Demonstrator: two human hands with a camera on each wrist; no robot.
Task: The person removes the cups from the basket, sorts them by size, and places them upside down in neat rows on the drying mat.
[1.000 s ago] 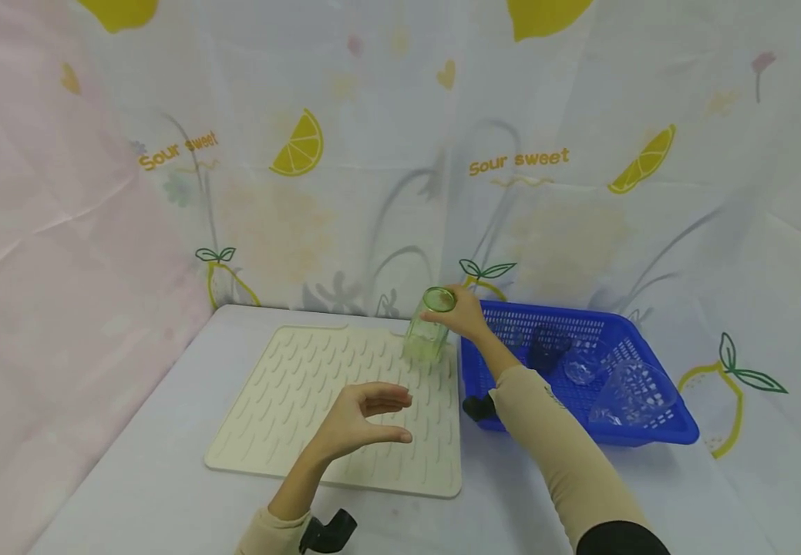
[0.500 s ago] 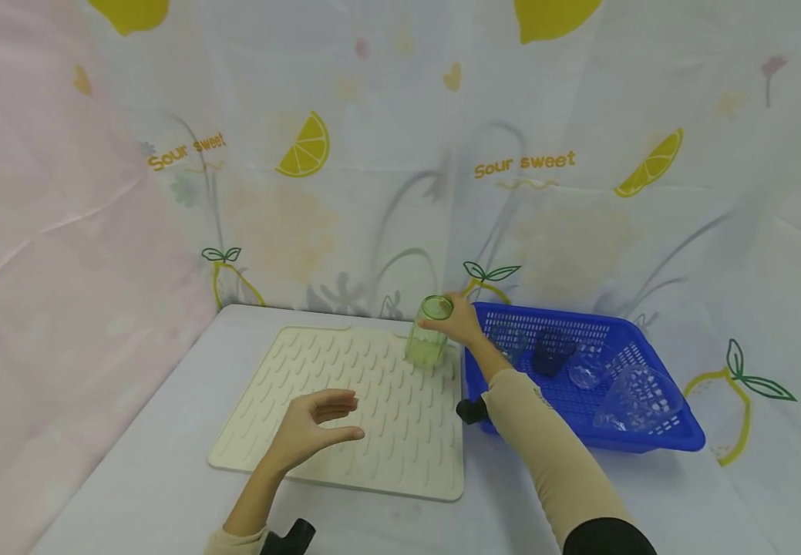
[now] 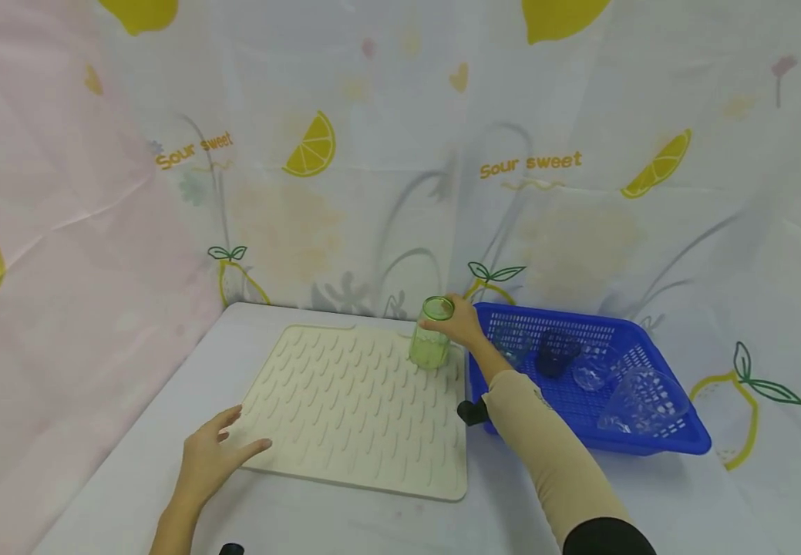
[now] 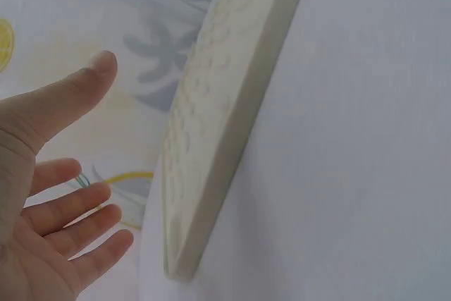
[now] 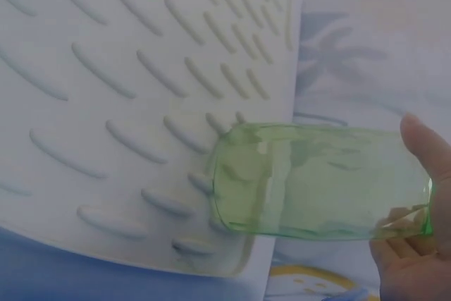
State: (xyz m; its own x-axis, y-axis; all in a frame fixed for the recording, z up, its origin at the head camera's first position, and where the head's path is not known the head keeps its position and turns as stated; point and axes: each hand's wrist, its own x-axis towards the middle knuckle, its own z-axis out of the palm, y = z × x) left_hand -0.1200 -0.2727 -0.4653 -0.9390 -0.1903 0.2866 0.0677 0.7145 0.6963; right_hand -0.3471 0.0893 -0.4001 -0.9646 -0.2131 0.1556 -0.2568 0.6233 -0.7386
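Note:
My right hand (image 3: 461, 324) grips a transparent green drinking glass (image 3: 429, 353) near its top end, thumb on one side and fingers on the other. The glass stands upright at the far right corner of a cream drying mat (image 3: 351, 408) with raised ridges. In the right wrist view the glass's lower end (image 5: 239, 181) meets the mat's ridges, close to the corner. My left hand (image 3: 207, 462) is held by the mat's front left corner, thumb and fingers spread apart, with nothing in it. The left wrist view shows its fingers (image 4: 84, 230) loosely extended beside the mat's edge (image 4: 225, 146).
A blue perforated basket (image 3: 583, 314) stands right of the mat, under my right forearm. In it lie a dark glass (image 3: 556, 354), a clear glass (image 3: 590, 374) and a larger clear vessel (image 3: 646, 401), among others. A lemon-print cloth (image 3: 358, 216) hangs behind the white table.
My left hand has moved left and toward me, from over the mat to its front left corner. The green glass went from tilted to upright on the mat, still in my right hand.

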